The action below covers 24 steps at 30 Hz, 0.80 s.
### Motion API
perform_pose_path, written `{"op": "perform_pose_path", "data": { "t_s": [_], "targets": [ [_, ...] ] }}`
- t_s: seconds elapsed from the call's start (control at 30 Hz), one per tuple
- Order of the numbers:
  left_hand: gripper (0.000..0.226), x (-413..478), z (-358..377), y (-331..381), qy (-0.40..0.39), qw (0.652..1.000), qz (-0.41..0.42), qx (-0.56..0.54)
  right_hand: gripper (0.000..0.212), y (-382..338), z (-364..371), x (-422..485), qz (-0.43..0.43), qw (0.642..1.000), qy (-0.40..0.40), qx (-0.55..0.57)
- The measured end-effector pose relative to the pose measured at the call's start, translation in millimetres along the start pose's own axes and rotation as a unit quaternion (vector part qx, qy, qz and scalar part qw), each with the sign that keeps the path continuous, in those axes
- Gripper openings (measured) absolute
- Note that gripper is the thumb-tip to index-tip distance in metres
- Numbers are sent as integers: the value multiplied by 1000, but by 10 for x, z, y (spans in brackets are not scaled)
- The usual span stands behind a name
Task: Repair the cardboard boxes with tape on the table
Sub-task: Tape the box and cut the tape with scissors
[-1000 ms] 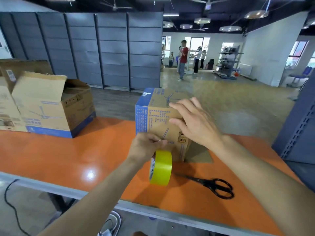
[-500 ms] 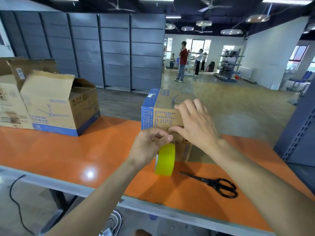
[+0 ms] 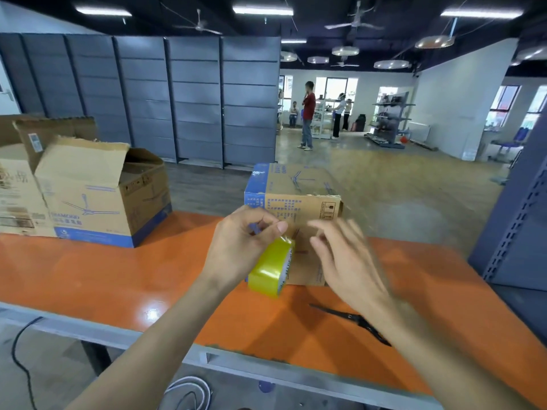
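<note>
A: Room on the table (image 3: 88,276)?
B: Bare orange stretch between the open box (image 3: 97,196) at left and the small box (image 3: 296,199), which stands mid-table toward the far edge. Scissors (image 3: 358,321) lie between it and the grey near rim.
A: Small box?
B: Brown, blue band on its left side, black print, top flat.
A: Hands?
B: Left hand (image 3: 239,247) pinches the yellow tape roll (image 3: 270,270) in front of the box's near face. Right hand (image 3: 346,261) is blurred, fingers loosely spread, holding nothing.
A: Counts?
B: Three boxes, including a third box (image 3: 17,196) touching the open one. One roll, one pair of scissors.
</note>
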State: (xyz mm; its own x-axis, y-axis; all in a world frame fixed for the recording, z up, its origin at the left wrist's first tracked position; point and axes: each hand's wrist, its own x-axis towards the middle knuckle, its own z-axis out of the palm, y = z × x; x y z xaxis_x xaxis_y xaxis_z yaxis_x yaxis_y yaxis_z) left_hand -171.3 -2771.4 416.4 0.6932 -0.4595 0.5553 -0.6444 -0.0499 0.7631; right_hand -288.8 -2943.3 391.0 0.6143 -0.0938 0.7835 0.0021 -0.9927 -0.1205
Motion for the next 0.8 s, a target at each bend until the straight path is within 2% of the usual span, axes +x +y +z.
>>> {"op": "perform_pose_path", "data": {
  "t_s": [0.1, 0.17, 0.23, 0.3, 0.47, 0.57, 0.63, 0.8],
  "targets": [
    [15, 7, 87, 50, 6, 1000, 14, -3, 48, -285, -7, -174, 118, 979, -83, 142],
    [15, 7, 121, 80, 19, 1000, 21, 3, 65, -403, 21, -238, 193, 942, -132, 240],
    [15, 19, 123, 110, 20, 999, 25, 0, 78, -474, 69, -260, 224, 904, -144, 334],
    [16, 48, 108, 148, 13, 999, 30, -3, 88, -492, 103, -271, 234, 889, -136, 368],
    [15, 191, 115, 164, -21, 998, 64, 19, 78, -557, 11, -255, 299, 892, -46, 335],
    [11, 318, 128, 245, -32, 996, 78, 8, 64, -595, 12, -181, 350, 896, -52, 269],
    [9, 440, 105, 331, -39, 996, 84, -1, 48, -589, 16, -114, 395, 880, -46, 258],
    [13, 836, 44, 310, -74, 995, 65, 2, 40, -679, -18, 58, 378, 882, -21, 279]
  ]
}}
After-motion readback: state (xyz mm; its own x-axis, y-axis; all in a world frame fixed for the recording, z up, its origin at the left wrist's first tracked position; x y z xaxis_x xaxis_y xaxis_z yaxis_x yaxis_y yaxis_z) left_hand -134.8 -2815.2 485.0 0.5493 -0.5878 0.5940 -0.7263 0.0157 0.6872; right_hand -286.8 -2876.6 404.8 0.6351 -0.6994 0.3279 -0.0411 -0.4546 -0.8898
